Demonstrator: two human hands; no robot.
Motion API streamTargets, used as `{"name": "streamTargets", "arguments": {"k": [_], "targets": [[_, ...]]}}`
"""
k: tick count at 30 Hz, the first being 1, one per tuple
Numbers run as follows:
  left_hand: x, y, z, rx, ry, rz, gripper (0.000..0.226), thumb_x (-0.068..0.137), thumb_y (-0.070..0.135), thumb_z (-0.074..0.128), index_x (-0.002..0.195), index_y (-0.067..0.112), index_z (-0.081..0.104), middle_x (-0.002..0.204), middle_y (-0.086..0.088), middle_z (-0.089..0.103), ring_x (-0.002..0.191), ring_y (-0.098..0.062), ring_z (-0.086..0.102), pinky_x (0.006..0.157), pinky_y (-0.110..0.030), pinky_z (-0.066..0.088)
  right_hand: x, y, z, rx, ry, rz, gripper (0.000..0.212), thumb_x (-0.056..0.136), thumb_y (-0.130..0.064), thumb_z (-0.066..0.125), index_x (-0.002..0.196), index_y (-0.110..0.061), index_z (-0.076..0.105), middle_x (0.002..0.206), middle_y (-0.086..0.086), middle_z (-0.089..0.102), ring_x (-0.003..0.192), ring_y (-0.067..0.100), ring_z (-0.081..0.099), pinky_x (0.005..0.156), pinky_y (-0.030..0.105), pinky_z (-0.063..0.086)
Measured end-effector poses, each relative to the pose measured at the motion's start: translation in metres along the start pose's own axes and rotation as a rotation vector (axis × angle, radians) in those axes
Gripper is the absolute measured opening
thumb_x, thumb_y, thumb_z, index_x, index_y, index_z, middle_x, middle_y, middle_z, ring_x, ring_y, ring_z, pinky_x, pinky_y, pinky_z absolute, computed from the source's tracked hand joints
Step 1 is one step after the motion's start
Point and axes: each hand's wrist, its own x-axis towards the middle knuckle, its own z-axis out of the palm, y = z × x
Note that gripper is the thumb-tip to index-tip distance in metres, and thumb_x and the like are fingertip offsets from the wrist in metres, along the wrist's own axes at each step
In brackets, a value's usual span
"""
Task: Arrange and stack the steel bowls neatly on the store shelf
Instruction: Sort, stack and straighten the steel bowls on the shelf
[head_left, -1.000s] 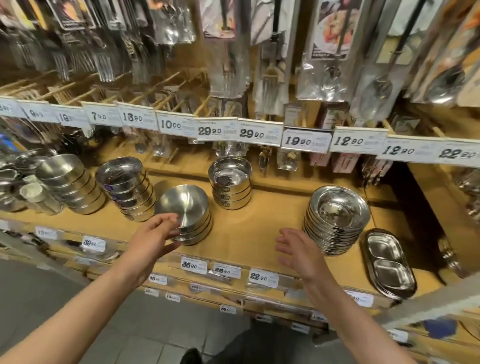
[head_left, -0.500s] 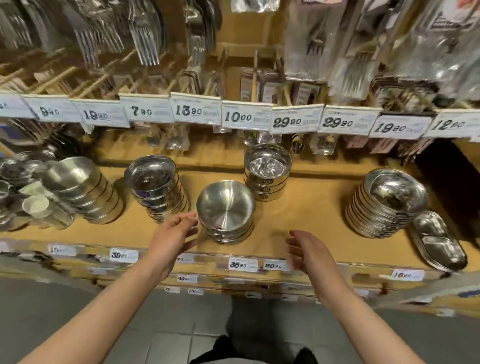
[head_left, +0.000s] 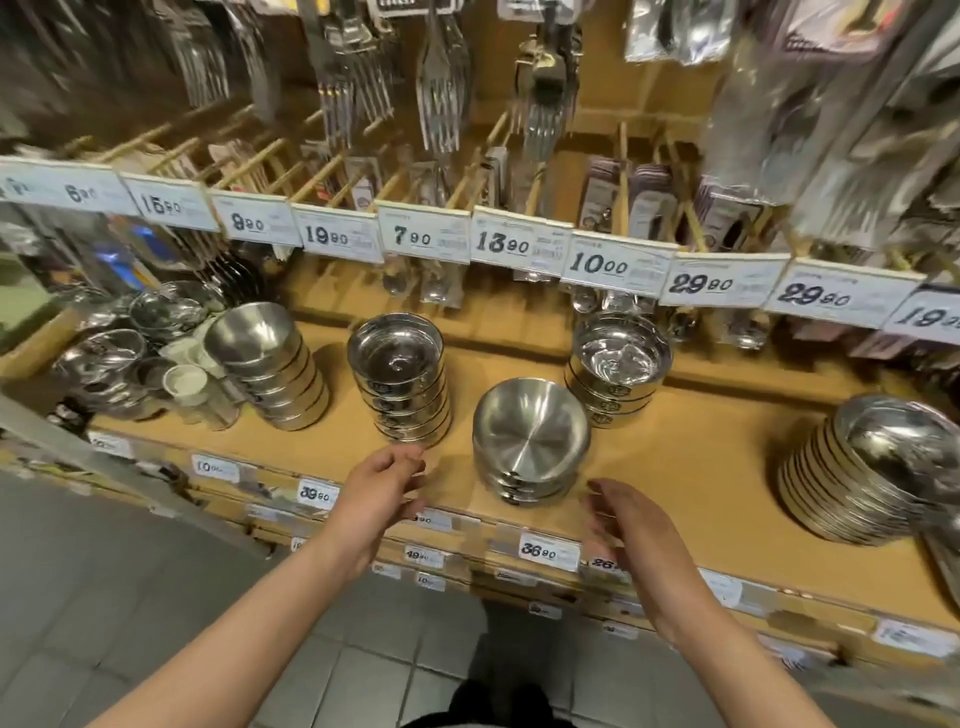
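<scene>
Steel bowls stand in several piles along the tan wooden shelf (head_left: 691, 467). Just right of the frame's centre, a short stack of upturned bowls (head_left: 531, 441) sits near the shelf's front edge, bases facing up. Behind it and to the right is a stack of shiny upright bowls (head_left: 618, 369); left of centre a taller stack of labelled bowls (head_left: 399, 379) stands upright, and further left a leaning stack of brushed bowls (head_left: 270, 364) tilts toward the frame's left. At the right edge a tall pile of shallow dishes (head_left: 872, 467) leans as well.

The left hand (head_left: 382, 491) hovers just left of the upturned stack, fingers loosely curved and apart, holding nothing. The right hand (head_left: 631, 525) hovers below and right of that stack over the shelf's front lip, fingers relaxed and spread, also holding nothing. Neither hand touches a bowl.

White price tags (head_left: 615, 265) run across the middle of the frame, with packaged forks (head_left: 441, 93) hanging above.
</scene>
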Motion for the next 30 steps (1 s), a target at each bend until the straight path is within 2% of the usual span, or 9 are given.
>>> {"name": "streamTargets", "arguments": {"k": [5,9,11,13,16,20,23,26,30], "targets": [[-0.008,0.006,-0.055,-0.059,0.149,0.016,0.018,0.104,0.014,0.053,0.115,0.010,0.067,0.110,-0.011,0.065,0.093,-0.018,0.066,0.068,-0.025,0.058,0.004,-0.014,0.057,-0.017,-0.211,0.015,0.017,0.104,-0.024,0.056,0.118,-0.019,0.064,0.113,0.005,0.071,0.102,0.015,0.070,0.076,0.026,0.059],[-0.001,0.005,-0.097,-0.088,0.203,0.004,0.017,0.103,0.016,0.054,0.110,0.015,0.069,0.108,-0.009,0.067,0.097,-0.018,0.065,0.084,-0.034,0.060,0.004,-0.014,0.099,-0.021,-0.277,0.045,0.011,0.103,-0.017,0.056,0.109,-0.023,0.064,0.114,0.006,0.069,0.104,0.018,0.068,0.095,0.041,0.057],[0.009,0.004,-0.120,-0.118,0.210,0.009,0.017,0.103,0.016,0.054,0.111,0.015,0.070,0.107,-0.009,0.067,0.096,-0.020,0.065,0.090,-0.039,0.060,0.010,-0.011,0.123,-0.065,-0.293,0.070,0.018,0.103,-0.012,0.052,0.113,-0.021,0.063,0.114,0.005,0.069,0.101,0.014,0.068,0.087,0.030,0.059],[0.024,0.005,-0.145,-0.138,0.215,0.009,0.017,0.104,0.015,0.054,0.112,0.014,0.069,0.106,-0.010,0.068,0.093,-0.018,0.068,0.082,-0.035,0.061,0.020,-0.008,0.151,-0.118,-0.294,0.083,0.021,0.105,-0.014,0.047,0.118,-0.019,0.063,0.116,0.005,0.068,0.102,0.012,0.066,0.076,0.022,0.056],[0.052,0.006,-0.182,-0.141,0.174,-0.004,0.017,0.105,0.012,0.052,0.110,0.012,0.068,0.089,-0.004,0.073,0.069,-0.006,0.074,0.060,-0.022,0.059,0.037,-0.001,0.198,-0.104,-0.231,0.096,0.020,0.106,-0.023,0.050,0.117,-0.018,0.065,0.111,0.005,0.070,0.101,0.015,0.068,0.078,0.028,0.057],[0.088,0.009,-0.212,-0.016,0.039,-0.001,0.019,0.106,0.011,0.050,0.104,0.014,0.069,0.072,0.008,0.077,0.062,0.002,0.070,0.055,-0.015,0.055,0.053,0.012,0.250,-0.072,-0.122,0.124,0.024,0.106,-0.030,0.046,0.114,-0.021,0.067,0.109,0.003,0.071,0.091,0.012,0.067,0.081,0.033,0.058],[0.105,0.018,-0.227,0.029,-0.003,-0.026,0.018,0.105,0.010,0.052,0.104,0.016,0.070,0.083,0.002,0.078,0.066,-0.002,0.073,0.057,-0.019,0.058,0.051,0.022,0.271,-0.061,-0.094,0.134,0.027,0.105,-0.032,0.047,0.117,-0.025,0.069,0.110,0.001,0.073,0.095,0.009,0.070,0.071,0.021,0.056],[0.121,0.028,-0.240,0.036,-0.010,0.003,0.019,0.105,0.015,0.052,0.107,0.019,0.071,0.095,0.000,0.079,0.078,-0.008,0.075,0.072,-0.028,0.058,0.047,0.025,0.293,-0.029,-0.065,0.121,0.025,0.104,-0.032,0.048,0.117,-0.028,0.070,0.107,0.000,0.073,0.092,0.009,0.070,0.074,0.024,0.057],[0.141,0.035,-0.249,-0.021,-0.021,0.062,0.023,0.107,0.022,0.049,0.112,0.036,0.067,0.105,0.015,0.077,0.089,0.001,0.072,0.079,-0.026,0.055,0.056,0.017,0.321,0.005,-0.082,0.103,0.028,0.103,-0.033,0.051,0.128,-0.031,0.065,0.102,-0.010,0.072,0.094,0.008,0.066,0.072,0.022,0.054]]}}
